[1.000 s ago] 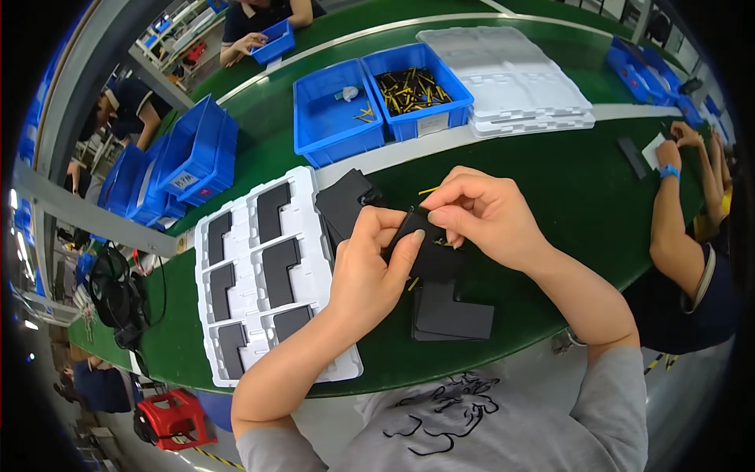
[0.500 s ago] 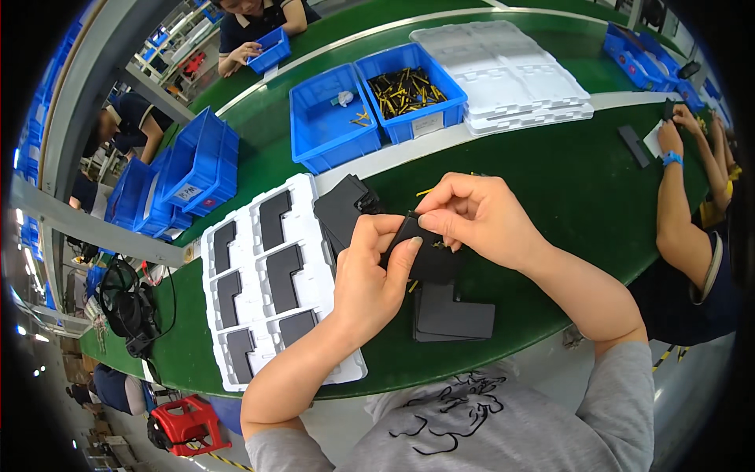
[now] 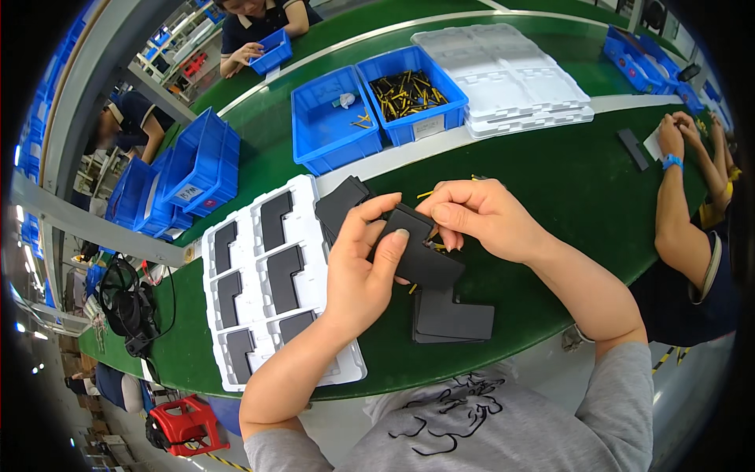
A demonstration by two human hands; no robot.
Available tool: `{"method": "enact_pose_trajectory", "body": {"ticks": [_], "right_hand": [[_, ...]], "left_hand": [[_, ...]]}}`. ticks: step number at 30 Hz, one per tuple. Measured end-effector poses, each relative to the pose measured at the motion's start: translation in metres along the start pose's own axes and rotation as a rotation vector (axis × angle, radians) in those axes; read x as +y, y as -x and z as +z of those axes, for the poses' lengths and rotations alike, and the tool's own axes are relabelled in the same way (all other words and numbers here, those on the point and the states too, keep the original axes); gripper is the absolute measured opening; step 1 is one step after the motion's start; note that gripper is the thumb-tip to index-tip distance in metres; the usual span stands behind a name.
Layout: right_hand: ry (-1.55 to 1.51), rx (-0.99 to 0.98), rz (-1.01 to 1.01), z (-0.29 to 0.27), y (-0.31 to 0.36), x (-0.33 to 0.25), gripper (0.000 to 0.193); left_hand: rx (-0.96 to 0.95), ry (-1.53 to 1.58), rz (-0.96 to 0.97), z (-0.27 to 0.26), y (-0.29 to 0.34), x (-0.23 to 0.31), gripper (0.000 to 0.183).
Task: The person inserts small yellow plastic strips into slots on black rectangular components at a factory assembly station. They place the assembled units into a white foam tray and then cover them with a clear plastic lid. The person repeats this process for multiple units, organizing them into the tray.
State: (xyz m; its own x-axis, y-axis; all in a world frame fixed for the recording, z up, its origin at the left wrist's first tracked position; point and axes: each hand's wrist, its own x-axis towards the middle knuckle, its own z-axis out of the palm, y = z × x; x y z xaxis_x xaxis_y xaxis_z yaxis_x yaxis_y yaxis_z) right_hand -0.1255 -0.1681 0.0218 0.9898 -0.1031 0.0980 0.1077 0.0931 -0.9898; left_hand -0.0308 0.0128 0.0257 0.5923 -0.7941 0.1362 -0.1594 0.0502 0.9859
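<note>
A flat black L-shaped panel (image 3: pixel 431 263) hangs tilted in front of me. My left hand (image 3: pixel 362 275) grips it along its left side, thumb on its face. My right hand (image 3: pixel 491 220) has its fingers pinched together beside the panel's notched right edge; whatever they hold is hidden. Below the panel lies a small stack of similar black panels (image 3: pixel 456 316). Another black stack (image 3: pixel 336 206) rests behind my left hand. To the left, a white moulded tray (image 3: pixel 249 275) carries several black panels in its pockets. Small yellow pieces (image 3: pixel 425 194) lie near my right hand.
Beyond the green table (image 3: pixel 543 177) stand a blue bin (image 3: pixel 314 130) with few yellow pieces and a fuller blue bin (image 3: pixel 429 126) of black-and-yellow pieces. Stacked white trays (image 3: pixel 527 94) are at the back. A co-worker's arm (image 3: pixel 676 204) is at right. A metal post (image 3: pixel 63 118) rises at left.
The panel has turned, so its broad face and notch show more. My left fingers have lifted and spread along its edge, and my right hand has shifted slightly right of its top corner.
</note>
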Motion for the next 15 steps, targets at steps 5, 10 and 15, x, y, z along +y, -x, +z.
{"method": "enact_pose_trajectory", "body": {"ticks": [5,10,15], "right_hand": [[0.130,-0.005,-0.188,0.002,0.000,0.001,0.020],[0.306,-0.012,-0.265,-0.001,0.000,-0.001,0.018],[0.332,-0.007,-0.276,-0.002,0.000,0.001,0.013]], "left_hand": [[-0.025,0.106,-0.048,-0.006,-0.003,0.005,0.033],[-0.040,0.141,-0.069,-0.007,-0.002,0.007,0.032],[-0.080,0.051,-0.049,-0.015,-0.004,0.015,0.032]]}}
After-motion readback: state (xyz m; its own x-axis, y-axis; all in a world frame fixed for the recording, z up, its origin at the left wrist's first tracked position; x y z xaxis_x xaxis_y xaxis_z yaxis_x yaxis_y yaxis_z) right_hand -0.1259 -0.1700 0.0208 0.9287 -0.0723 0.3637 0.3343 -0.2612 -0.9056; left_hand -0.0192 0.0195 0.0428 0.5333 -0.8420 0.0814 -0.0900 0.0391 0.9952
